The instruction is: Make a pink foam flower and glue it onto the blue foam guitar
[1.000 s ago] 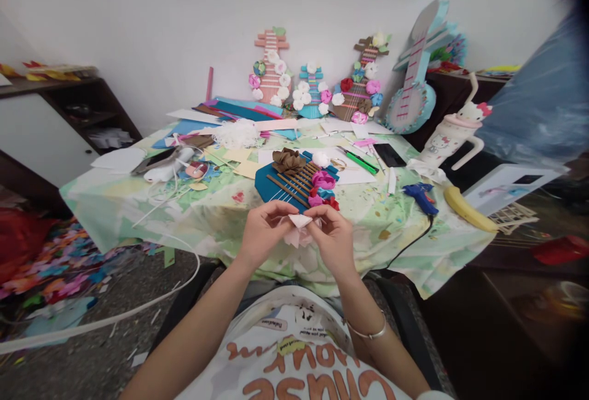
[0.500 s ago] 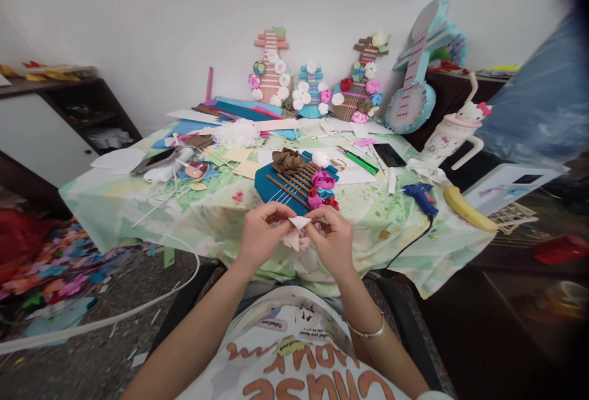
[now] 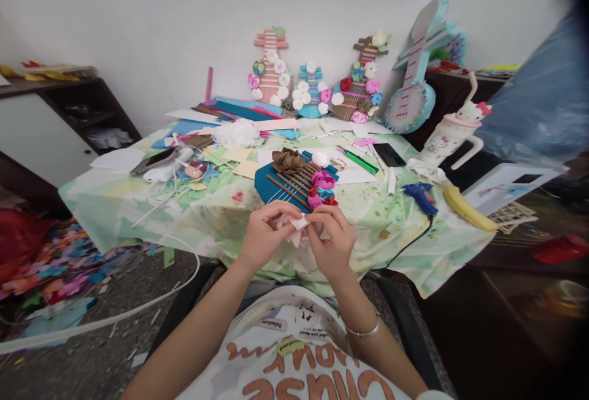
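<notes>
Between my two hands is a pale pink paper flower, held over the near edge of the table. My left hand pinches its left side with thumb and forefinger. On the other side my right hand grips a petal at the top between thumb and fingertips. Parts of the flower are hidden behind the fingers. Just beyond the hands lies a blue cardboard lute with brown strips, white strings, a brown paper flower and several coloured paper flowers.
A blue glue gun and a banana lie at the right. Farther back are a green craft knife, a phone and a white tumbler. Decorated paper lutes lean against the wall. A white cable hangs at the left.
The pointed petal that stood out between my fingers is now pinched smaller. My right hand has shifted slightly, its fingers now closer to the left fingertips.
</notes>
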`<state>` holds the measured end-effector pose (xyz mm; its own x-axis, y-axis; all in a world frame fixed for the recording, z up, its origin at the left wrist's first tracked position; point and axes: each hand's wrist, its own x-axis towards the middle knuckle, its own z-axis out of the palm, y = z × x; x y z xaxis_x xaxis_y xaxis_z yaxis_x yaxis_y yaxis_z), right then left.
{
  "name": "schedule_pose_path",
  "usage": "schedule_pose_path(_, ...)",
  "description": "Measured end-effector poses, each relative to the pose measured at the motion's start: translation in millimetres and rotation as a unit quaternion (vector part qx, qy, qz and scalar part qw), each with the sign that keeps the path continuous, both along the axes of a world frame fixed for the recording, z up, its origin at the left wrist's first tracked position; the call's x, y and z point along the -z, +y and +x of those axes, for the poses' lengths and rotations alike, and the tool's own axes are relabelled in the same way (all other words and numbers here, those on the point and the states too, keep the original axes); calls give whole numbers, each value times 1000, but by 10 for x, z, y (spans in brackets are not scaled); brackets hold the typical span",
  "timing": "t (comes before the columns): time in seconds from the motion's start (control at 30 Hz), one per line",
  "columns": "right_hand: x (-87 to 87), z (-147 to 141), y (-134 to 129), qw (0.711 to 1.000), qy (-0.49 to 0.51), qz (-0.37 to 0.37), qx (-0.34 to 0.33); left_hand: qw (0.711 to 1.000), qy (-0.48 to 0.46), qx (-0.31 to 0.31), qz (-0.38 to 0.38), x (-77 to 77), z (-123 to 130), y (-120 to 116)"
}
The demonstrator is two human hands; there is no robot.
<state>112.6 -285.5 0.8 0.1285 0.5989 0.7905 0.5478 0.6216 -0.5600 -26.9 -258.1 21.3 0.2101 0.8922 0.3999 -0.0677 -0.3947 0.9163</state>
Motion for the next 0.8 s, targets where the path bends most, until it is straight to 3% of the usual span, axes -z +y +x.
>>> schedule_pose_path(0.2, -10, -21, -10, 1000, 13, 2, -13, 999, 6, -47, 18, 3, 13, -8)
schedule_pose_path(0.4, 74, -87, 34, 973, 150, -152, -91, 995, -36, -91, -7, 32, 31, -6)
schedule_pose_path(0.57, 114, -98, 57, 959, 202, -164, -113, 998, -16, -49, -33, 66, 24, 1)
schedule_pose_path(0.67, 94, -82, 45, 960, 200, -160, -118, 1000, -10, -1, -22, 32, 3, -8)
schedule_pose_path(0.8, 89, -80, 39, 963, 191, -161, -103, 997, -17, 27, -67, -23, -9, 4)
